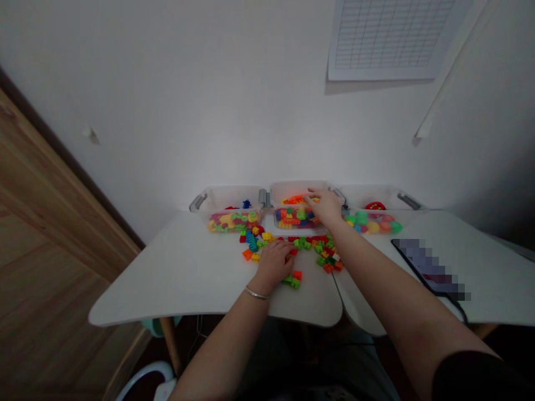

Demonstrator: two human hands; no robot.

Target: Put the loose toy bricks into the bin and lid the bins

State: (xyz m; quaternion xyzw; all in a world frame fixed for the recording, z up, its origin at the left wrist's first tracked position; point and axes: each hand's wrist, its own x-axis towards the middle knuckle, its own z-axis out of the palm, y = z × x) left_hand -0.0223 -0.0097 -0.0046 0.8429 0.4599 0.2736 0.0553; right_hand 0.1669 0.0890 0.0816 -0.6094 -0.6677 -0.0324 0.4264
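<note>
My left hand [273, 264] lies palm down among loose plastic building bricks [251, 248] on the white table [188, 273], its curled fingers beside a red brick [293, 252]. Whether it grips anything is hidden. A green and red brick cluster [293, 280] sits just past my wrist. My right hand [324, 205] reaches over the middle clear plastic bin [296, 189], its extended fingers on top of the multicoloured bricks [295, 217] inside. No brick shows in its grasp.
A clear bin of green and yellow pieces [228, 199] stands to the left, and another of round coloured pieces [370, 197] to the right. A dark tablet [430, 267], partly blurred out, lies on the right with a black cable [457, 306]. A wall [209, 100] rises behind the bins.
</note>
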